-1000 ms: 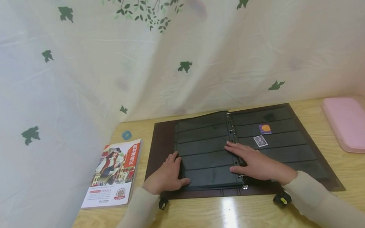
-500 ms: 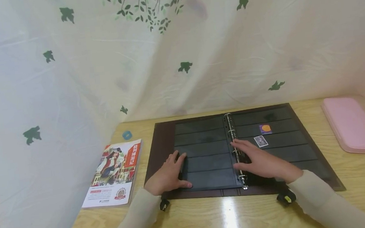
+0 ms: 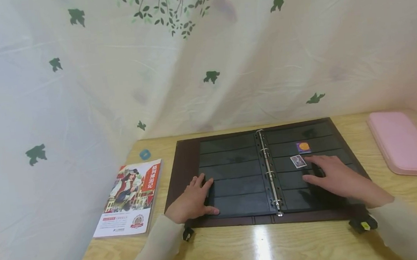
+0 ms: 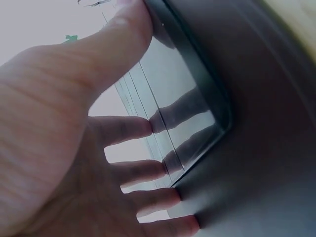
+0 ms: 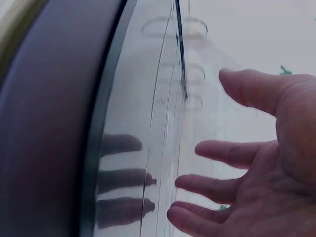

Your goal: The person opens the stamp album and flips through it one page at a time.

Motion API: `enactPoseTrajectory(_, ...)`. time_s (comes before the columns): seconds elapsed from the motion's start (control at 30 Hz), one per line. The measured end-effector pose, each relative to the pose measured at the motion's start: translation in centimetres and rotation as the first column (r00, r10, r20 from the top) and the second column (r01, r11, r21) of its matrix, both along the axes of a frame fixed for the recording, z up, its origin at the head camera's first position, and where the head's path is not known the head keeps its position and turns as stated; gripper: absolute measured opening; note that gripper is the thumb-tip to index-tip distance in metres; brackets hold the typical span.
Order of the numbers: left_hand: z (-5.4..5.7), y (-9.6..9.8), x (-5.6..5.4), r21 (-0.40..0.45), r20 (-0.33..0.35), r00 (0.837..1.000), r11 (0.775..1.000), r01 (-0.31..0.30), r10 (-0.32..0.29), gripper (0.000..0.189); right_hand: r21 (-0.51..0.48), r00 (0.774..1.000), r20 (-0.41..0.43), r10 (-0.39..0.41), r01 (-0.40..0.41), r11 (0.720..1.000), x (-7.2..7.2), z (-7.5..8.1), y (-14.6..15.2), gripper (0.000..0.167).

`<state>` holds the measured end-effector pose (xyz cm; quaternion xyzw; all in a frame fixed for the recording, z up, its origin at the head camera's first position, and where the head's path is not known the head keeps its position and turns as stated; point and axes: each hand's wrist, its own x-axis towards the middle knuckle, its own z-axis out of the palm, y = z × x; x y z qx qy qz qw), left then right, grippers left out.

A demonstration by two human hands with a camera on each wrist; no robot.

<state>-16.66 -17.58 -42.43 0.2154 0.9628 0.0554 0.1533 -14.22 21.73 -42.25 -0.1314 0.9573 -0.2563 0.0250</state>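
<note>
A ring-bound stamp album (image 3: 233,186) lies open in the head view, its black pages banded by pocket strips. My left hand (image 3: 191,199) rests spread on the outer edge of the left page, fingertips touching page and cover in the left wrist view. On the right page are a grey picture stamp (image 3: 298,161) and a purple stamp (image 3: 303,147) with an orange disc. Beside the grey stamp, my right hand (image 3: 337,176) has its fingers extended over the page. The right wrist view shows those fingertips (image 5: 197,183) apart from the glossy page, with reflections below.
Left of the album lies a paperback book (image 3: 130,196) with an illustrated cover. A small blue ring-shaped item (image 3: 144,154) sits behind it. A pink case (image 3: 403,142) is at the right of the wooden table (image 3: 235,253). A patterned curtain (image 3: 253,50) hangs behind.
A page beside the rings has settled flat on the left side. My right hand has moved rightward from the rings to the grey stamp. The left hand stays almost still.
</note>
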Motion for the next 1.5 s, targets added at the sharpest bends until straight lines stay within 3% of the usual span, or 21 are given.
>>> enactPoseTrajectory(0.13, -0.2, 0.0, 0.0, -0.011, -0.006, 1.0, 1.0, 0.005, -0.005, 0.093, 0.047, 0.999, -0.005, -0.051, 0.051, 0.998, 0.5, -0.6, 2.6, 0.07)
enactPoseTrajectory(0.4, -0.3, 0.0, 0.0, -0.021, -0.009, 1.0, 1.0, 0.009, -0.009, 0.093, 0.066, 0.998, -0.024, -0.061, 0.063, 0.996, 1.6, -1.4, 6.0, 0.066)
enactPoseTrajectory(0.77, -0.2, 0.2, 0.0, -0.021, -0.011, 1.0, 1.0, 0.01, -0.011, 0.092, 0.111, 0.989, 0.032, -0.147, 0.143, 0.983, 1.8, -1.1, 5.9, 0.073)
enactPoseTrajectory(0.97, -0.3, 0.1, -0.1, -0.026, -0.003, 1.0, 1.0, -0.003, 0.003, 0.092, 0.114, 0.988, 0.024, -0.154, 0.15, 0.982, 1.7, -1.0, 5.8, 0.072)
enactPoseTrajectory(1.27, -0.4, 0.1, -0.1, -0.026, -0.002, 1.0, 1.0, -0.008, 0.008, 0.093, 0.044, 0.988, 0.049, -0.145, 0.143, 0.989, 2.1, -0.8, 6.2, 0.07)
enactPoseTrajectory(1.5, -0.3, 0.1, -0.1, -0.028, -0.005, 1.0, 1.0, -0.007, 0.007, 0.093, -0.008, 0.992, 0.015, -0.123, 0.123, 0.992, 2.6, -0.1, 6.5, 0.061)
